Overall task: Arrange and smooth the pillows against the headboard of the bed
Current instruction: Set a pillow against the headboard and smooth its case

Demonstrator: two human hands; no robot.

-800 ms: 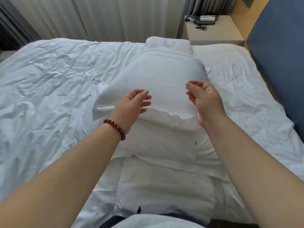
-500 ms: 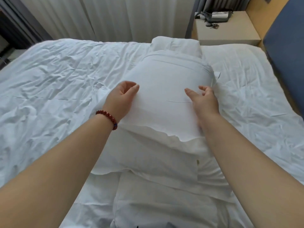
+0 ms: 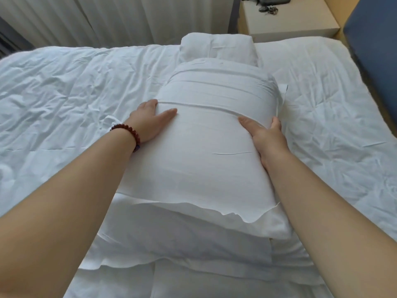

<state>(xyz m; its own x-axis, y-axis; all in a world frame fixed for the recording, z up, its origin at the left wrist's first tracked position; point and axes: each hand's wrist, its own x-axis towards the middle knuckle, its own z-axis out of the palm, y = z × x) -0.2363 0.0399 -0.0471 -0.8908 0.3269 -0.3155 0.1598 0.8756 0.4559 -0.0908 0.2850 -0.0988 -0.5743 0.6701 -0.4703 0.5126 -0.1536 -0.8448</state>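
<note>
Head view: top pillow lies stacked on a lower pillow mid-bed, its far end against a third pillow. Its near hem overhangs the lower one. Open duvet on both sides, and the blue headboard is well apart to the right. Left hand and right hand clamp the top pillow's flanks, thumbs on top and fingers wrapped round the sides. 0.8 s ago both hands hovered open above it — now they grip.

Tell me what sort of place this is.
Most likely a hotel bedroom, though possibly a home one: a bed in all-white linen, matching white pillows stacked on it, and a plain bedside table.
</note>
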